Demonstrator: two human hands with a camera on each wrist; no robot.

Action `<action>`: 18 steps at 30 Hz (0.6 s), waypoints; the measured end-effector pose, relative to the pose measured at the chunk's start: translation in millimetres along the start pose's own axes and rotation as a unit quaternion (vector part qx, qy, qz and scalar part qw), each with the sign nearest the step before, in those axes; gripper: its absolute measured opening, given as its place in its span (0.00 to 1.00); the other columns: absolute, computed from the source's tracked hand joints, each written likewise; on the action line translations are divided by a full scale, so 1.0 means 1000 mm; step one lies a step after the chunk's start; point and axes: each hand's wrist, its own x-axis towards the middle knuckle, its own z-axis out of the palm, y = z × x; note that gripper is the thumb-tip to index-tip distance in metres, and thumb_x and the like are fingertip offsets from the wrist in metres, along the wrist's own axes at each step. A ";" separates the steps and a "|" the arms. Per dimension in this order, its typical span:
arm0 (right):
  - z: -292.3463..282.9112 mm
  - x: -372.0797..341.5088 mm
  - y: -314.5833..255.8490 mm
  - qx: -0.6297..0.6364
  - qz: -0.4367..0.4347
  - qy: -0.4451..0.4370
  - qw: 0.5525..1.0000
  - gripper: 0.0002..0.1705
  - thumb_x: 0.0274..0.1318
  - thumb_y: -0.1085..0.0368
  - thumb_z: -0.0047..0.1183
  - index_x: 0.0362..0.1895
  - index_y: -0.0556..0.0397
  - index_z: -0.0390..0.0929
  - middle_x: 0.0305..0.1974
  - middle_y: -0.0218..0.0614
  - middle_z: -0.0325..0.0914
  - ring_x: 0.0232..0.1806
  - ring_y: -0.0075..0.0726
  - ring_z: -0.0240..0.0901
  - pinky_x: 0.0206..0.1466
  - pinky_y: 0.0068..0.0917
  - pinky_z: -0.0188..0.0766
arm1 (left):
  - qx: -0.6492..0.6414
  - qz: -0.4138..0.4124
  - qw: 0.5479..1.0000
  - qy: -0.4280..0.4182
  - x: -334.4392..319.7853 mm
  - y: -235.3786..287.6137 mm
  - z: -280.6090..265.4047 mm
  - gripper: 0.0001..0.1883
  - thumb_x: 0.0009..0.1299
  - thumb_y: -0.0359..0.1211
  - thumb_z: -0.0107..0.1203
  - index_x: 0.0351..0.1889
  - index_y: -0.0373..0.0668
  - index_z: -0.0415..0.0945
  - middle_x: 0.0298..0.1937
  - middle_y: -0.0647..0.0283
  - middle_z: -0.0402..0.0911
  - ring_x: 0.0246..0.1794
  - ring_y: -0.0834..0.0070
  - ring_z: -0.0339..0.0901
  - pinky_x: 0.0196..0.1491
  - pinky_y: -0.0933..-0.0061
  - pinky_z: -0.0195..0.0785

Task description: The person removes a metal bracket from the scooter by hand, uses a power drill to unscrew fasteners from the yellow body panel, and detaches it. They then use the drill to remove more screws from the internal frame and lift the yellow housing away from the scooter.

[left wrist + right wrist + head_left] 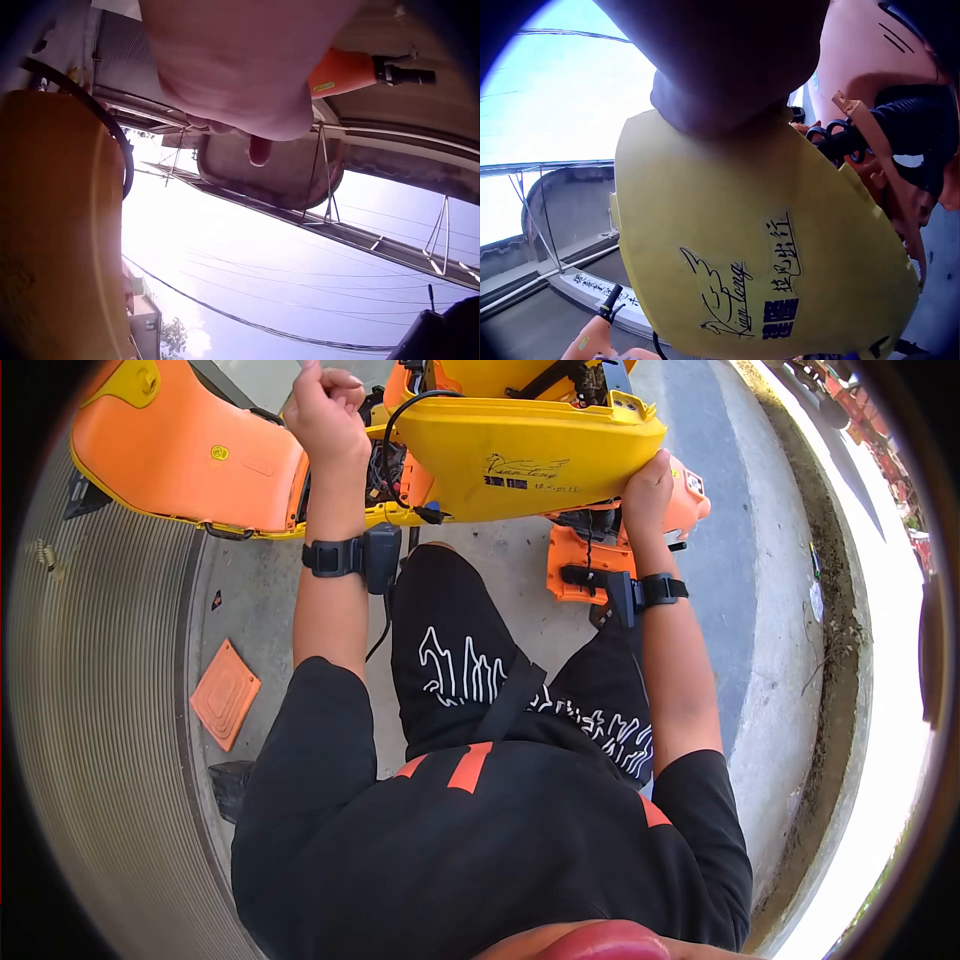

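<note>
My right hand (648,490) grips the right edge of a yellow scooter body panel (520,465), its thumb on the near face and the other fingers hidden. In the right wrist view the panel (705,187), printed with a logo and dark lettering, hangs under that hand (727,82). My left hand (328,415) is raised at the panel's left, apart from it, fingers loosely bent with nothing seen in them. A black cable (392,435) loops over the panel's upper left edge; wiring (385,470) shows in the opened scooter body behind the left wrist.
An orange scooter seat (195,450) extends at the left, and an orange front part (685,495) at the right. On the concrete floor lie an orange square plate (226,695) and a black object (230,790). A ribbed metal shutter (100,690) borders the left; a curb (850,690) runs right.
</note>
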 end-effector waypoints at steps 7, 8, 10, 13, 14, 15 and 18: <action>0.010 0.005 0.019 0.011 -0.006 0.035 0.999 0.35 0.74 0.47 0.21 0.41 0.64 0.75 0.36 0.46 0.79 0.40 0.44 0.74 0.49 0.36 0.68 | 0.095 -0.427 0.890 0.125 -0.115 -0.035 -0.151 0.19 0.76 0.45 0.45 0.24 0.46 0.70 0.14 0.76 0.55 0.13 0.82 0.52 0.18 0.78 0.46; 0.008 0.003 0.014 0.020 -0.002 0.030 0.999 0.35 0.74 0.47 0.22 0.42 0.64 0.75 0.37 0.45 0.79 0.40 0.42 0.74 0.49 0.36 0.68 | 0.073 -0.477 0.866 0.130 -0.133 -0.045 -0.168 0.18 0.75 0.45 0.45 0.27 0.46 0.70 0.14 0.76 0.55 0.13 0.82 0.52 0.19 0.78 0.46; 0.003 -0.004 0.003 0.036 -0.001 0.015 0.999 0.34 0.74 0.47 0.21 0.43 0.64 0.74 0.39 0.43 0.79 0.41 0.40 0.74 0.50 0.34 0.68 | 0.023 -0.526 0.831 0.178 -0.159 -0.050 -0.181 0.17 0.76 0.45 0.45 0.29 0.45 0.70 0.14 0.76 0.55 0.13 0.82 0.52 0.19 0.77 0.47; 0.010 0.001 0.004 0.051 0.002 0.001 0.999 0.34 0.74 0.48 0.21 0.44 0.63 0.74 0.41 0.42 0.79 0.43 0.39 0.74 0.51 0.33 0.68 | -0.008 -0.565 0.802 0.193 -0.186 -0.054 -0.191 0.16 0.76 0.44 0.45 0.29 0.45 0.70 0.14 0.76 0.56 0.13 0.82 0.53 0.19 0.77 0.47; 0.012 0.000 0.006 0.060 0.011 0.019 0.998 0.33 0.74 0.48 0.20 0.45 0.63 0.74 0.42 0.43 0.79 0.44 0.39 0.74 0.51 0.33 0.67 | 0.001 -0.575 0.795 0.195 -0.190 -0.054 -0.193 0.16 0.76 0.43 0.45 0.28 0.45 0.70 0.14 0.77 0.56 0.13 0.82 0.53 0.19 0.78 0.48; 0.013 -0.001 0.008 0.060 0.009 0.012 0.998 0.33 0.74 0.48 0.20 0.45 0.63 0.74 0.42 0.43 0.79 0.44 0.39 0.74 0.51 0.33 0.67 | -0.002 -0.572 0.796 0.200 -0.192 -0.054 -0.194 0.16 0.76 0.43 0.45 0.28 0.45 0.70 0.14 0.77 0.56 0.13 0.82 0.53 0.19 0.78 0.48; 0.009 -0.005 -0.003 0.027 0.024 0.020 0.999 0.32 0.74 0.49 0.20 0.46 0.62 0.72 0.43 0.43 0.78 0.45 0.39 0.73 0.52 0.32 0.67 | 0.007 -0.571 0.795 0.203 -0.193 -0.056 -0.196 0.16 0.75 0.43 0.44 0.29 0.45 0.70 0.14 0.77 0.56 0.13 0.83 0.54 0.19 0.78 0.48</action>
